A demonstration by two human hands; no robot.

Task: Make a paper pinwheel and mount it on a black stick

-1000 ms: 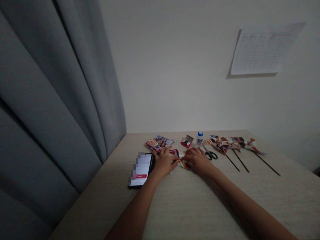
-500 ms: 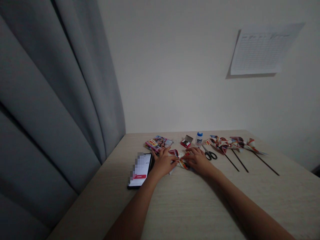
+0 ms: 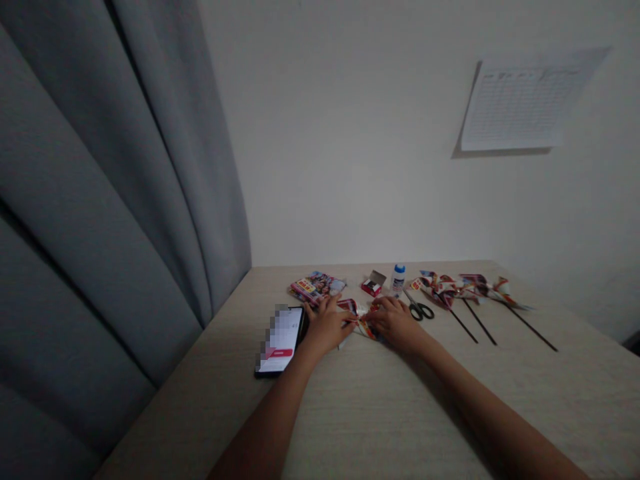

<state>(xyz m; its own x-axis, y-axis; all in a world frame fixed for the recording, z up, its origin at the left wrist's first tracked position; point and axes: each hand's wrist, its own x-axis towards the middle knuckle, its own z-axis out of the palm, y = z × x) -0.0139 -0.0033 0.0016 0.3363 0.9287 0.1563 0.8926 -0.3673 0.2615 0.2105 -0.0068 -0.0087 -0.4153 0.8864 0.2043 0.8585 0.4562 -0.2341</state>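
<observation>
Between my hands lies a folded paper pinwheel (image 3: 368, 330) made of colourful printed paper, low against the table. My left hand (image 3: 329, 328) holds its left side, with the thumb near the centre and the other fingers reaching over the paper. On the opposite side, my right hand (image 3: 397, 322) has its fingertips closed on the paper close to the middle. Both hands cover much of the pinwheel. A phone (image 3: 281, 350) with a lit screen lies left of my left hand. Scissors (image 3: 423, 311) with dark handles rest just beyond my right hand.
Behind the hands are a stack of printed leaflets (image 3: 316, 287), a small open red box (image 3: 373, 285) and a glue bottle (image 3: 398, 279) with a blue cap. Several pinwheels on dark sticks (image 3: 480, 321) lie at the right. A grey curtain (image 3: 125, 200) hangs along the left.
My right hand's fingers have shifted very slightly on the paper near the pinwheel's centre. My left hand and the surrounding things look unchanged.
</observation>
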